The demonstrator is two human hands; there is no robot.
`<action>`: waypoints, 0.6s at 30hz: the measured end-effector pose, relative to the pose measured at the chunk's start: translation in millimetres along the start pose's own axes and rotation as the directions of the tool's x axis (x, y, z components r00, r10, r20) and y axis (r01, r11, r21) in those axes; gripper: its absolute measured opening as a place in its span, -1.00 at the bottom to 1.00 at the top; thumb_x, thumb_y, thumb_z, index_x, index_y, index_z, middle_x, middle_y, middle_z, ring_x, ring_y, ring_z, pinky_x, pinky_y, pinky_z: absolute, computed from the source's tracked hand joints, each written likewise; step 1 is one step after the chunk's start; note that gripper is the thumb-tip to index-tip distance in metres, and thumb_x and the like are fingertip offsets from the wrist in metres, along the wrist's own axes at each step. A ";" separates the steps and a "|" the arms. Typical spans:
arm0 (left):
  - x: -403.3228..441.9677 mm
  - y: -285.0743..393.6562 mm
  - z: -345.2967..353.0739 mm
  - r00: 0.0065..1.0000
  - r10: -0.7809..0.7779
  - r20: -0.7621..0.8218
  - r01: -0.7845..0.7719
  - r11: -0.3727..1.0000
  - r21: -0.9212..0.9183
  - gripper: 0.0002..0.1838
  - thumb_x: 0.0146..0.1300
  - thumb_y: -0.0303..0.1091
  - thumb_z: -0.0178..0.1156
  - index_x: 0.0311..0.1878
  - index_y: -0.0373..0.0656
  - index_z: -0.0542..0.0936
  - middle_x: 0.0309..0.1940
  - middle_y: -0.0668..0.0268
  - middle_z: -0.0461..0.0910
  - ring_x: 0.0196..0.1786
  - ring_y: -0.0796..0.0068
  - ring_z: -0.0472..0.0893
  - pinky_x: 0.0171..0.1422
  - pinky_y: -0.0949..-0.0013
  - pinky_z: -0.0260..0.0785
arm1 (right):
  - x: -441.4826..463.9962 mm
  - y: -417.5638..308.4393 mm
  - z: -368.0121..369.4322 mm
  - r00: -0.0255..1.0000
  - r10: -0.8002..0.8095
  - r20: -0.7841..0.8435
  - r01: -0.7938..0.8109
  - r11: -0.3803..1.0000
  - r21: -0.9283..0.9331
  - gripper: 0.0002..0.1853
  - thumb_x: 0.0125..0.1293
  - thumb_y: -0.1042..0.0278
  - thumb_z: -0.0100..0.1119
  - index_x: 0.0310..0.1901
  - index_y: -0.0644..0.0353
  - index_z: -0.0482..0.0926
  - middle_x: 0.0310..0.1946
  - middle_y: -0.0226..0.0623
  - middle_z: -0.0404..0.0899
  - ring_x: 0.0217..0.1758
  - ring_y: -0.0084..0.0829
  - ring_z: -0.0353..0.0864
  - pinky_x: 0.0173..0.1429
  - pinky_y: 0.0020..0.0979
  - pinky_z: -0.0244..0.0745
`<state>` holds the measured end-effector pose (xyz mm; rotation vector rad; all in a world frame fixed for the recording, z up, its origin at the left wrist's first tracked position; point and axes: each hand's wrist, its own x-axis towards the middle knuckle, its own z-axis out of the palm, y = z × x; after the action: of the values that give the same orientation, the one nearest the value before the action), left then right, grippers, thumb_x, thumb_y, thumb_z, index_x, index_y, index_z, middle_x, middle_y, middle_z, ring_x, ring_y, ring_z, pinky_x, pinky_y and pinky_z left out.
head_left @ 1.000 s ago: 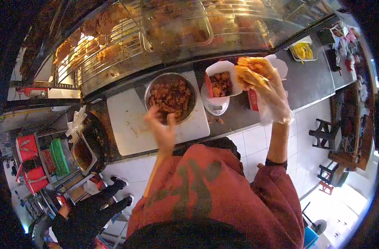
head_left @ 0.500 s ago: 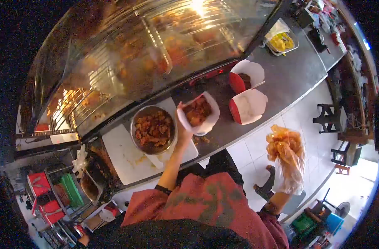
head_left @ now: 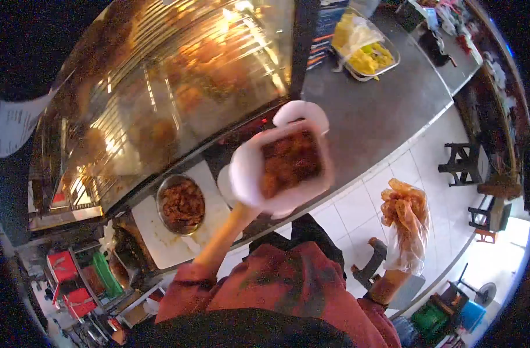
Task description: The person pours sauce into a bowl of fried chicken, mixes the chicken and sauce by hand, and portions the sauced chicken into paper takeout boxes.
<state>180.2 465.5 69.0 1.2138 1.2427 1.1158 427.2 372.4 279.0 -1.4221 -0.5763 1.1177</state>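
My left hand (head_left: 243,213) grips a white paper takeaway box (head_left: 249,174) from below and the side; most of its fingers are hidden. Dark reddish-brown fried pieces (head_left: 293,161) fill the box, which is raised close to the camera and blurred. Behind it, another white box (head_left: 304,111) on the counter is partly covered. Out to the right, above the floor, is my right hand (head_left: 405,211) in a clear plastic glove with orange stains. Its fingers are loosely bent and apart, holding nothing. A metal bowl (head_left: 160,207) of similar fried pieces rests on a white cutting board (head_left: 149,232).
A lit glass display case (head_left: 178,75) runs along the counter's far side. On the dark counter (head_left: 387,110) at the upper right stands a clear tray (head_left: 372,75) with yellow-green food. Black stools (head_left: 462,165) stand on the tiled floor. Red and green containers lie at the lower left.
My left hand has lifted the filled box toward the camera and to the right, hiding the boxes behind it. My right hand stays out to the side. The view has shifted.
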 end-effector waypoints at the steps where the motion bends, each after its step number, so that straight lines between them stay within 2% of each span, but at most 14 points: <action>1: 9.9 4.2 25.8 0.998 0.050 0.046 -0.053 0.997 0.063 -0.03 -0.11 -0.17 0.36 0.30 -0.26 0.00 0.22 0.08 0.06 0.28 0.17 0.09 0.34 0.17 -0.01 | 4.0 -3.2 -8.5 0.998 -0.008 -0.060 0.005 0.998 -0.058 -0.51 0.12 0.15 0.22 0.01 0.29 0.40 -0.26 -0.18 0.50 -0.42 -0.54 0.44 -0.42 -0.58 0.32; 2: 17.9 6.5 53.1 0.992 0.096 0.085 -0.106 0.987 0.124 -0.03 -0.10 -0.17 0.36 0.30 -0.26 0.00 0.23 0.08 0.05 0.29 0.17 0.08 0.35 0.17 -0.02 | 9.9 -4.6 -13.1 0.996 -0.012 -0.093 0.001 0.994 -0.113 -0.49 0.13 0.12 0.21 0.02 0.29 0.40 -0.28 -0.19 0.50 -0.44 -0.56 0.42 -0.42 -0.59 0.32; 3: 24.8 6.9 82.5 0.985 0.138 0.106 -0.154 0.974 0.164 -0.03 -0.10 -0.18 0.35 0.30 -0.26 -0.01 0.24 0.07 0.03 0.30 0.16 0.06 0.35 0.17 -0.04 | 14.7 0.1 -29.7 0.997 -0.078 0.001 0.078 0.991 -0.107 -0.45 0.15 0.04 0.17 0.05 0.30 0.39 -0.30 -0.23 0.49 -0.44 -0.59 0.40 -0.45 -0.60 0.30; 4: 30.8 5.7 110.0 0.980 0.167 0.111 -0.186 0.964 0.191 -0.03 -0.09 -0.18 0.35 0.31 -0.26 -0.01 0.25 0.07 0.02 0.30 0.15 0.05 0.36 0.17 -0.05 | 16.9 2.5 -47.5 0.996 -0.081 0.037 0.086 0.983 -0.161 -0.42 0.16 -0.03 0.14 0.06 0.29 0.39 -0.29 -0.29 0.50 -0.42 -0.63 0.40 -0.44 -0.64 0.29; 5: 38.5 -0.3 136.8 0.976 0.189 0.107 -0.208 0.954 0.216 -0.04 -0.08 -0.19 0.34 0.31 -0.26 -0.02 0.25 0.06 0.01 0.31 0.15 0.03 0.37 0.16 -0.07 | 24.3 11.0 -78.5 0.998 -0.004 0.062 0.003 1.000 0.010 -0.42 0.17 -0.05 0.13 0.06 0.27 0.39 -0.28 -0.32 0.50 -0.41 -0.65 0.39 -0.44 -0.66 0.27; 7: 49.2 -13.0 183.7 0.979 0.184 0.085 -0.199 0.949 0.244 -0.04 -0.07 -0.20 0.33 0.31 -0.26 -0.03 0.27 0.05 -0.02 0.33 0.14 0.00 0.38 0.16 -0.10 | 28.7 12.8 -88.3 0.998 0.020 0.059 -0.021 1.000 0.015 -0.43 0.18 -0.07 0.11 0.07 0.23 0.40 -0.24 -0.38 0.51 -0.40 -0.70 0.39 -0.44 -0.70 0.23; 8: 53.0 -21.0 202.1 0.983 0.172 0.070 -0.184 0.949 0.256 -0.05 -0.06 -0.20 0.32 0.31 -0.26 -0.03 0.27 0.04 -0.03 0.33 0.13 -0.02 0.38 0.16 -0.11 | 26.0 10.6 -90.8 0.998 -0.053 0.032 0.057 0.987 -0.149 -0.44 0.19 -0.06 0.10 0.07 0.21 0.40 -0.23 -0.40 0.52 -0.39 -0.72 0.38 -0.43 -0.72 0.21; 9: 56.2 -33.4 221.1 0.985 0.164 0.052 -0.172 0.948 0.268 -0.05 -0.05 -0.21 0.32 0.32 -0.26 -0.04 0.28 0.04 -0.04 0.34 0.13 -0.03 0.39 0.16 -0.12 | 23.8 14.8 -90.6 0.990 -0.105 -0.099 0.074 0.958 -0.278 -0.46 0.21 -0.04 0.09 0.09 0.19 0.40 -0.19 -0.41 0.52 -0.37 -0.72 0.40 -0.43 -0.71 0.18; 10: 58.5 -38.8 233.8 0.987 0.157 0.041 -0.162 0.947 0.278 -0.05 -0.05 -0.21 0.31 0.32 -0.26 -0.04 0.29 0.03 -0.05 0.35 0.12 -0.05 0.40 0.16 -0.14 | 25.3 17.1 -96.9 0.991 -0.104 -0.089 0.075 0.957 -0.281 -0.46 0.21 -0.04 0.09 0.09 0.19 0.40 -0.19 -0.41 0.52 -0.37 -0.72 0.40 -0.43 -0.71 0.18; 13: 59.9 -48.2 257.4 0.988 0.157 0.007 -0.151 0.937 0.314 -0.06 -0.03 -0.23 0.30 0.33 -0.27 -0.05 0.31 0.02 -0.09 0.37 0.11 -0.10 0.41 0.15 -0.18 | 29.2 15.7 -116.8 0.996 0.065 0.066 -0.051 0.981 -0.188 -0.46 0.19 -0.02 0.13 0.10 0.17 0.40 -0.12 -0.36 0.52 -0.23 -0.63 0.46 -0.29 -0.64 0.28; 14: 59.2 -50.9 262.8 0.987 0.162 -0.003 -0.152 0.933 0.326 -0.06 -0.02 -0.23 0.29 0.33 -0.27 -0.06 0.32 0.01 -0.10 0.38 0.10 -0.11 0.42 0.15 -0.20 | 31.9 22.4 -118.1 0.996 0.068 0.058 -0.055 0.979 -0.197 -0.46 0.19 -0.02 0.13 0.10 0.17 0.40 -0.12 -0.36 0.52 -0.23 -0.63 0.46 -0.29 -0.64 0.28; 15: 56.0 -50.4 265.3 0.986 0.169 -0.007 -0.158 0.931 0.329 -0.07 -0.01 -0.24 0.28 0.33 -0.27 -0.06 0.33 0.00 -0.11 0.39 0.10 -0.13 0.43 0.15 -0.21 | 34.4 28.8 -105.8 0.988 0.146 -0.055 -0.150 0.985 -0.079 -0.42 0.15 -0.02 0.18 0.09 0.20 0.35 -0.19 -0.35 0.51 -0.31 -0.60 0.46 -0.35 -0.58 0.36; 17: 44.5 -47.0 265.0 0.979 0.203 0.002 -0.192 0.924 0.330 -0.07 0.00 -0.25 0.27 0.33 -0.27 -0.07 0.34 -0.01 -0.14 0.41 0.09 -0.16 0.44 0.15 -0.24 | 23.4 19.3 -72.9 0.996 -0.017 -0.084 -0.001 0.978 -0.209 -0.45 0.16 0.07 0.19 0.09 0.23 0.35 -0.22 -0.31 0.51 -0.30 -0.51 0.49 -0.34 -0.50 0.44; 18: 34.6 -41.5 260.2 0.971 0.238 0.017 -0.231 0.920 0.315 -0.08 0.01 -0.25 0.27 0.34 -0.27 -0.08 0.35 -0.01 -0.15 0.41 0.08 -0.17 0.45 0.15 -0.25 | 28.3 20.5 -63.2 0.998 -0.017 -0.065 0.008 0.991 -0.134 -0.47 0.16 0.06 0.18 0.08 0.23 0.39 -0.20 -0.28 0.53 -0.27 -0.50 0.50 -0.31 -0.52 0.41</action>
<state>439.3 487.7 14.2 1.6316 1.3539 1.1320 488.8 362.7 242.6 -1.5630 -0.6221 1.0339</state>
